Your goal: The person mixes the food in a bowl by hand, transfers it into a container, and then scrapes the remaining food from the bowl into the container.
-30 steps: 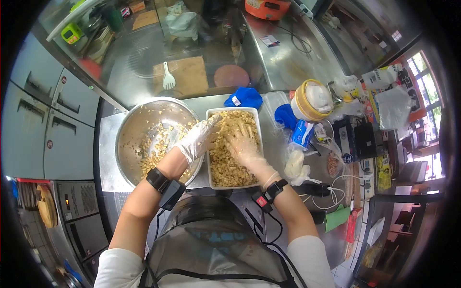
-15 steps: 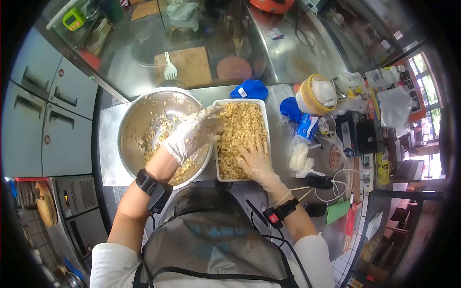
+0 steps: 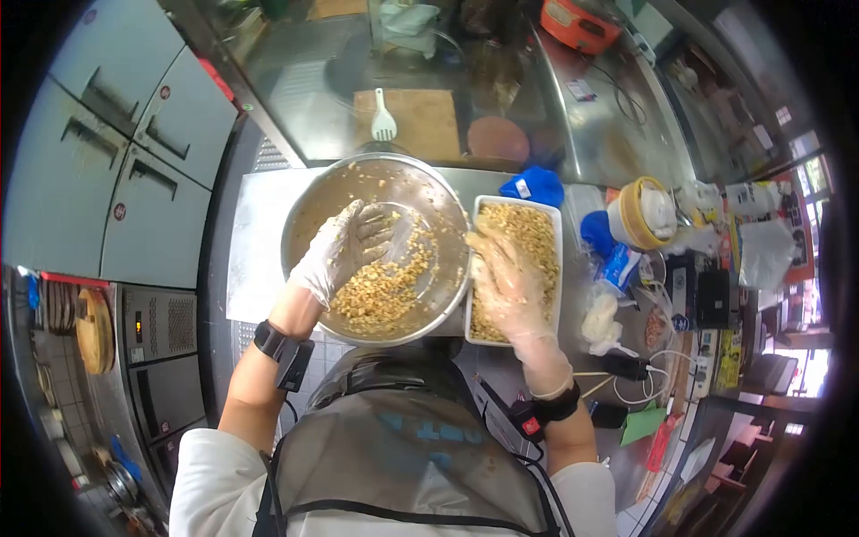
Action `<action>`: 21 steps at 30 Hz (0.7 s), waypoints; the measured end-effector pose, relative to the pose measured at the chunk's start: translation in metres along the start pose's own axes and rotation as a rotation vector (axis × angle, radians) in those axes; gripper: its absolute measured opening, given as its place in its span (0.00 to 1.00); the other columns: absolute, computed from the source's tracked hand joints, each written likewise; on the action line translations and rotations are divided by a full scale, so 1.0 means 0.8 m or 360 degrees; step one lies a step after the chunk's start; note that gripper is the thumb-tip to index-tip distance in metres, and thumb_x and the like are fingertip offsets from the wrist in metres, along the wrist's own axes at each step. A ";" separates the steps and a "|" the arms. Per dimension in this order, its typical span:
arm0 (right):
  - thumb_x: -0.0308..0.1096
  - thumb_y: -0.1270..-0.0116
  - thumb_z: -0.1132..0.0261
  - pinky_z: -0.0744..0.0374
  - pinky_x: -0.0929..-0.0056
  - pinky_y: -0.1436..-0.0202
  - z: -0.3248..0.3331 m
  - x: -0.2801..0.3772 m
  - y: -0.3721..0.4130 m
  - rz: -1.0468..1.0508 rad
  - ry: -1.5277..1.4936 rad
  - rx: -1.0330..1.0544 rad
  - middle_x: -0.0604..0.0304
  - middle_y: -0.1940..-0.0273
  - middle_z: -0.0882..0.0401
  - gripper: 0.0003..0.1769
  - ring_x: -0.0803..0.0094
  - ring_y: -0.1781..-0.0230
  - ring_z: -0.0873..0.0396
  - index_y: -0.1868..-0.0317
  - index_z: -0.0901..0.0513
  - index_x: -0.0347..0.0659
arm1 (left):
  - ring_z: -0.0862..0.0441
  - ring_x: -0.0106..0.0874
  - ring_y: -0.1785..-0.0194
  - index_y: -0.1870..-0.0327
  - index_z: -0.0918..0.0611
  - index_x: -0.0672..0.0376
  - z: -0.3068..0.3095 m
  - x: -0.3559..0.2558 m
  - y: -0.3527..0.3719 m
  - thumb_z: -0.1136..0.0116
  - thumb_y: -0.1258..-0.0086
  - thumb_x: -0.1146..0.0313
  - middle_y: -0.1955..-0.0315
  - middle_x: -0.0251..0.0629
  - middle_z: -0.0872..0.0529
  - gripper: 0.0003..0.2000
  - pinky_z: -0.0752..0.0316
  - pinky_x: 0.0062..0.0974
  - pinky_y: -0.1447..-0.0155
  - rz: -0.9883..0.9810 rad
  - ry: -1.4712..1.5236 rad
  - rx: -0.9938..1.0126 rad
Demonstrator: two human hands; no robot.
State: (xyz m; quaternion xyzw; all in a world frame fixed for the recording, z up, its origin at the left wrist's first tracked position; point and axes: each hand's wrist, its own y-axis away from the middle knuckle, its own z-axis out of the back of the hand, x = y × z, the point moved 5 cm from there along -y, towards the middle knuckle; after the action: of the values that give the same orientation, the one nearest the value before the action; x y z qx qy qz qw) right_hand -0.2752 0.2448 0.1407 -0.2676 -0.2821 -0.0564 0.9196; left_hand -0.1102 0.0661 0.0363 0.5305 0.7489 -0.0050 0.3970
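Observation:
My left hand [image 3: 343, 249], in a clear glove with bits stuck to it, is inside the large steel bowl [image 3: 309, 210]. Its fingers are stretched and slightly curved, holding nothing I can see. Below and beside it lies a heap of crumbly yellow-brown mixture [image 3: 380, 295] at the bowl's near side. My right hand [image 3: 512, 277], also gloved, lies over the left part of a white rectangular tray [image 3: 559, 268] with fingers extended. More of the chopped mixture [image 3: 534, 234] fills this tray; my palm hides some of it.
Behind the bowl, a white slotted spatula [image 3: 383, 121] rests on a brown board [image 3: 429, 112]. Blue cloth-like items [image 3: 534, 186], a yellow-rimmed tub [image 3: 640, 213] and a blue packet [image 3: 619, 267] stand right of the tray. Cables [image 3: 653, 376] lie at the far right.
My left hand has gone from the tray's left edge back into the bowl. My right hand has shifted toward the tray's left side. The camera view has swung left.

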 end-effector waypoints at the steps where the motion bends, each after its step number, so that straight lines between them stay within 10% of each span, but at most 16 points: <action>1: 0.31 0.36 0.41 0.25 0.58 0.45 -0.020 0.015 -0.018 0.0023 -0.0007 0.0007 0.47 0.44 0.26 0.17 0.49 0.47 0.25 0.47 0.22 0.38 | 0.27 0.40 0.41 0.35 0.34 0.65 0.009 -0.004 0.003 0.54 0.26 0.47 0.40 0.50 0.28 0.30 0.28 0.39 0.37 -0.0032 0.0040 -0.0043; 5: 0.34 0.36 0.41 0.23 0.61 0.46 -0.139 0.078 -0.069 -0.0132 -0.0335 0.0283 0.53 0.50 0.24 0.12 0.52 0.52 0.23 0.53 0.21 0.44 | 0.27 0.37 0.42 0.40 0.28 0.61 0.058 0.023 -0.011 0.60 0.24 0.46 0.43 0.45 0.25 0.26 0.29 0.36 0.38 -0.0093 0.0293 -0.0282; 7: 0.36 0.36 0.42 0.21 0.60 0.49 -0.198 0.099 -0.069 0.0301 0.0112 0.0104 0.54 0.53 0.25 0.11 0.55 0.55 0.22 0.54 0.22 0.45 | 0.27 0.38 0.40 0.38 0.30 0.58 0.088 0.044 -0.032 0.61 0.24 0.44 0.43 0.46 0.25 0.27 0.29 0.35 0.36 -0.0002 0.0609 0.0105; 11: 0.39 0.35 0.41 0.20 0.58 0.48 -0.275 -0.046 -0.023 -0.0548 0.0966 0.1590 0.48 0.48 0.24 0.18 0.59 0.49 0.21 0.50 0.20 0.38 | 0.31 0.42 0.40 0.29 0.41 0.60 0.063 -0.006 0.022 0.62 0.30 0.33 0.34 0.54 0.36 0.40 0.32 0.43 0.39 0.0238 0.0502 -0.0107; 18: 0.39 0.32 0.45 0.23 0.56 0.43 -0.255 0.083 -0.073 -0.0390 0.0013 0.0903 0.42 0.39 0.34 0.22 0.49 0.52 0.21 0.39 0.28 0.43 | 0.29 0.39 0.43 0.26 0.47 0.61 0.114 -0.002 0.007 0.66 0.33 0.29 0.32 0.54 0.40 0.46 0.29 0.42 0.43 0.0212 0.0033 -0.0238; 21: 0.38 0.33 0.46 0.33 0.57 0.32 -0.291 0.081 -0.043 0.0301 0.0444 0.0431 0.46 0.41 0.29 0.23 0.49 0.56 0.21 0.41 0.28 0.34 | 0.32 0.43 0.35 0.26 0.49 0.60 0.108 0.004 0.005 0.67 0.33 0.29 0.30 0.52 0.42 0.46 0.33 0.43 0.36 0.0365 0.0547 0.0041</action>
State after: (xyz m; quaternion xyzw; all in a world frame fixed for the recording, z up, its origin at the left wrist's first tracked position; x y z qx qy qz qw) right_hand -0.1164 0.0970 0.0297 -0.1564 -0.1308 0.0322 0.9785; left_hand -0.0562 0.0334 -0.0230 0.6104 0.7403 0.1212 0.2544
